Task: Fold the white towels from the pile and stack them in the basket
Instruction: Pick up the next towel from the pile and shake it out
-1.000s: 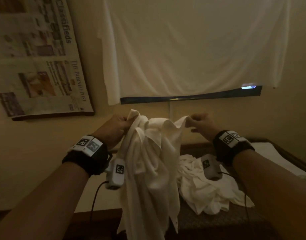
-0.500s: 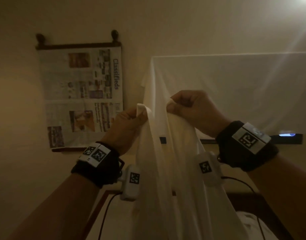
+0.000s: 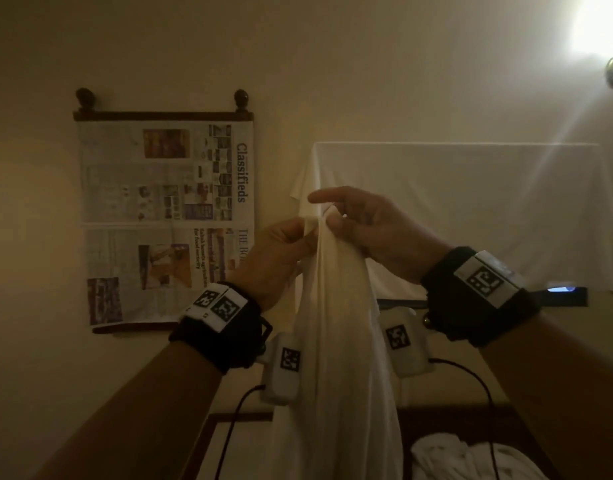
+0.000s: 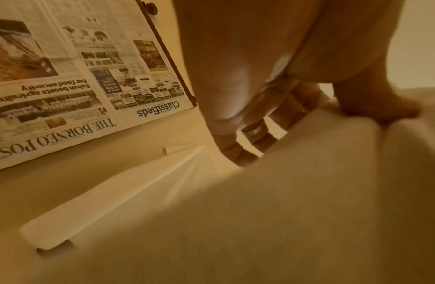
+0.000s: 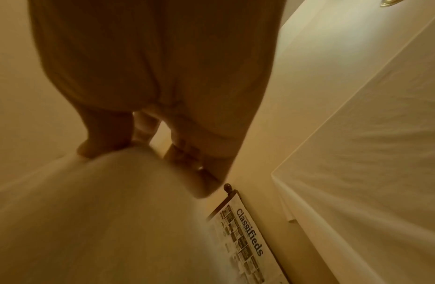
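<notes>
A white towel (image 3: pixel 339 341) hangs in long folds from both hands, held up in front of the wall. My left hand (image 3: pixel 284 251) pinches its top edge from the left. My right hand (image 3: pixel 360 226) pinches the same top edge right beside it, index finger stretched out above. The two hands almost touch. In the left wrist view the towel (image 4: pixel 284 201) fills the lower right under my left hand (image 4: pixel 296 107). In the right wrist view the towel (image 5: pixel 102 221) bulges below my right hand (image 5: pixel 143 134). The pile of white towels (image 3: pixel 464 459) lies at the bottom right. No basket is in view.
A newspaper (image 3: pixel 166 220) hangs on a wooden rod on the left wall. A white sheet (image 3: pixel 471 209) covers something on the wall behind the hands. A dark wooden table edge (image 3: pixel 454 420) shows below, and a bright lamp (image 3: pixel 602 26) glares at the top right.
Both hands have risen with the towel and come together at its top edge. The head view has tilted up, so the pile now sits at the bottom edge.
</notes>
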Motion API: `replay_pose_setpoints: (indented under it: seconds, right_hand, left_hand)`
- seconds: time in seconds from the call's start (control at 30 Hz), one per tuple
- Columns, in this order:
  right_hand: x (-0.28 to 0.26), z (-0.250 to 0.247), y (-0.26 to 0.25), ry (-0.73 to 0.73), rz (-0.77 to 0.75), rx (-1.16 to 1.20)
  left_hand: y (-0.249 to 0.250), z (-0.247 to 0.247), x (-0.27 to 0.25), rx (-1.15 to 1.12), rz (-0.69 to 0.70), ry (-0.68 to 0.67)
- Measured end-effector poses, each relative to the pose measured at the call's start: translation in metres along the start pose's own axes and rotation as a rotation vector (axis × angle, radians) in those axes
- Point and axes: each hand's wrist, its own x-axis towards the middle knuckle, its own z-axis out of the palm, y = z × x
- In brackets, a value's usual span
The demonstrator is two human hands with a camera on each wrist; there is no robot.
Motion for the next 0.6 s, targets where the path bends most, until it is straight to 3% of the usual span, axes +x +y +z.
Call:
replay_pose_setpoints:
  seconds: [0.13, 0.27, 0.4, 0.53, 0.6]
  right_hand:
    - [0.001, 0.012, -0.001, -0.210, 0.122, 0.115]
    - [-0.005, 0.024, 0.007, -0.100, 0.139, 0.122]
    - [-0.010, 0.026, 0.022, 0.018, 0.166, -0.005]
    - [-0.012, 0.029, 0.038, 0.129, 0.136, -0.122]
    - [-0.018, 0.029, 0.048, 0.177, 0.120, -0.148]
  left_hand:
    - [-0.006, -0.012, -0.005, 0.026, -0.033, 0.008]
    - [-0.012, -0.022, -0.017, 0.114, -0.085, 0.037]
    - [-0.013, -0.020, -0.036, 0.204, -0.240, -0.020]
    - [-0.016, -0.008, -0.041, 0.429, -0.156, -0.029]
    - [-0.019, -0.006, -0.039, 0.433, -0.147, 0.006]
